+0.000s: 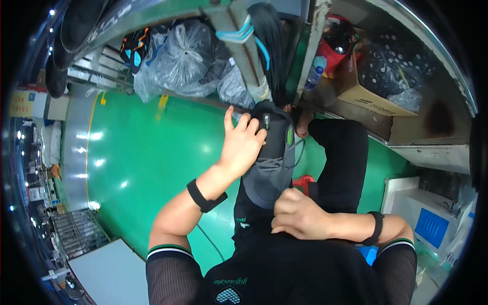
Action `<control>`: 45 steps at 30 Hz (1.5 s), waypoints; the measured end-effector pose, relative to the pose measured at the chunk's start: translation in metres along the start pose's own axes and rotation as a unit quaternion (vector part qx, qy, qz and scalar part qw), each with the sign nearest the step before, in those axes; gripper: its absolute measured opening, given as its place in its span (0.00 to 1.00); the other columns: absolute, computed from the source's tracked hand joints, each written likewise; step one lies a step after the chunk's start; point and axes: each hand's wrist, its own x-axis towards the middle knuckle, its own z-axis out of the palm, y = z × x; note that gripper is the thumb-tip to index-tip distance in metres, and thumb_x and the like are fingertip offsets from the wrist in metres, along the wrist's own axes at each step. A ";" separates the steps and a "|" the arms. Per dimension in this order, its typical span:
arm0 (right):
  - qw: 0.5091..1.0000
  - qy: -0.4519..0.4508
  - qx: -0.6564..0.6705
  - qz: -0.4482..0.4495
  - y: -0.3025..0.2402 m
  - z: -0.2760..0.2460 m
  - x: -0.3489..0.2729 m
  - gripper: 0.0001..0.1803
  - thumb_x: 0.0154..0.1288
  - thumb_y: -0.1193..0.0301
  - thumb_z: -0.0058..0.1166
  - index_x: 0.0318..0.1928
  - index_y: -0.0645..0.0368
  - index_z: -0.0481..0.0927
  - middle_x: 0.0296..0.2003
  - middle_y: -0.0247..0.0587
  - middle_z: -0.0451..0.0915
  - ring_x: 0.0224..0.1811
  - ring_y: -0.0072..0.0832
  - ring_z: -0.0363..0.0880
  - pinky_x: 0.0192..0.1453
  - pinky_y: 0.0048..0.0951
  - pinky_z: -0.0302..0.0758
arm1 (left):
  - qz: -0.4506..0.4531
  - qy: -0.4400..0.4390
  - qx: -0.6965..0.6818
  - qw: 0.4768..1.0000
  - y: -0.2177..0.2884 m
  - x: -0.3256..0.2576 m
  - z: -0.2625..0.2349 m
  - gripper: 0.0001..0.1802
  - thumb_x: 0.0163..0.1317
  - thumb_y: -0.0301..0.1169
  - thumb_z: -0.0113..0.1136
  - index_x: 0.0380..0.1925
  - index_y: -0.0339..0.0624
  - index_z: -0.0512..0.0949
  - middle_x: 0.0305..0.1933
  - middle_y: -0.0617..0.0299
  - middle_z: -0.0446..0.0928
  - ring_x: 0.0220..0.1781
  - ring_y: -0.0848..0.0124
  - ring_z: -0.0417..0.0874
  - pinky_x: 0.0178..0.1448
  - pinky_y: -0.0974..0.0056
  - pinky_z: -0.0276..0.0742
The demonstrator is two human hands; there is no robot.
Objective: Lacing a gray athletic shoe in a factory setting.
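Observation:
A dark grey and black lace-up sneaker with a small green accent lies over my lap, its toe toward me. Along the left side of its ankle opening, my left hand grips it with bent fingertips on the upper, while one finger sticks out apart. My right hand is closed in a pinch beside the toe, at the right. Whatever those fingers hold, if anything, is hidden. Grey laces cross the front of the sneaker, and a thin dark cord loops out at its right side.
Ahead stands a metal frame post wrapped with blue tie. Clear plastic bags fill a shelf at left. On the right shelf are a cardboard box, a red container and a bottle. A red object shows beside my leg.

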 end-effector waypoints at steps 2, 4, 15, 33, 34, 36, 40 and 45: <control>0.998 0.024 0.045 0.029 0.008 -0.009 -0.009 0.07 0.55 0.69 0.64 0.28 0.54 0.78 0.30 0.33 0.68 0.37 0.31 0.70 0.42 0.31 0.68 | 0.042 -0.043 0.008 0.998 0.006 0.005 -0.003 0.08 0.46 0.35 0.66 0.26 0.47 0.80 0.35 0.64 0.73 0.52 0.62 0.72 0.70 0.38 0.54; 0.989 0.045 0.124 0.074 0.012 -0.010 -0.017 0.05 0.61 0.72 0.60 0.31 0.58 0.78 0.30 0.35 0.71 0.35 0.30 0.73 0.40 0.28 0.70 | 0.098 -0.080 -0.036 0.991 0.008 0.010 0.001 0.09 0.47 0.35 0.66 0.25 0.44 0.79 0.35 0.64 0.74 0.50 0.62 0.73 0.66 0.44 0.60; 0.801 0.281 0.420 0.320 0.071 -0.028 -0.039 0.05 0.73 0.74 0.43 0.40 0.59 0.72 0.24 0.27 0.71 0.25 0.13 0.65 0.31 0.18 0.64 | -0.075 -0.051 -0.177 0.980 0.020 0.009 -0.004 0.21 0.45 0.41 0.72 0.34 0.41 0.77 0.42 0.60 0.73 0.54 0.56 0.70 0.60 0.52 0.63; 0.828 0.263 0.397 0.296 0.086 -0.028 -0.043 0.03 0.69 0.77 0.49 0.41 0.62 0.74 0.31 0.36 0.82 0.28 0.17 0.78 0.33 0.19 0.72 | 0.012 -0.041 -0.080 0.996 0.042 0.016 -0.011 0.13 0.48 0.30 0.66 0.36 0.45 0.80 0.42 0.59 0.74 0.57 0.59 0.71 0.66 0.45 0.58; 0.849 0.280 0.349 0.281 0.089 -0.027 -0.040 0.02 0.69 0.77 0.50 0.39 0.62 0.76 0.31 0.35 0.82 0.27 0.16 0.77 0.32 0.19 0.71 | 0.035 -0.046 -0.048 0.997 0.042 0.018 -0.008 0.13 0.48 0.30 0.66 0.35 0.45 0.80 0.41 0.60 0.74 0.56 0.60 0.72 0.64 0.47 0.59; 0.868 0.307 0.275 0.278 0.088 -0.028 -0.031 0.02 0.64 0.77 0.54 0.34 0.60 0.80 0.29 0.33 0.82 0.29 0.21 0.76 0.36 0.25 0.71 | 0.057 -0.055 -0.019 0.997 0.043 0.022 -0.004 0.11 0.47 0.29 0.66 0.33 0.45 0.79 0.37 0.62 0.74 0.51 0.63 0.74 0.58 0.52 0.61; 0.936 0.317 -0.126 0.087 0.100 -0.034 0.007 0.04 0.53 0.72 0.60 0.31 0.58 0.81 0.32 0.32 0.76 0.43 0.35 0.71 0.49 0.37 0.66 | -0.006 -0.052 -0.103 0.993 0.037 0.028 0.009 0.04 0.49 0.25 0.62 0.25 0.41 0.77 0.33 0.58 0.75 0.43 0.60 0.74 0.52 0.53 0.65; 0.912 0.207 -0.343 0.088 0.116 -0.025 0.033 0.03 0.49 0.71 0.57 0.27 0.55 0.80 0.36 0.33 0.73 0.47 0.32 0.68 0.53 0.38 0.61 | -0.254 0.043 -0.440 0.860 0.015 0.026 0.031 0.04 0.55 0.23 0.61 0.28 0.37 0.75 0.30 0.57 0.74 0.34 0.59 0.75 0.40 0.59 0.70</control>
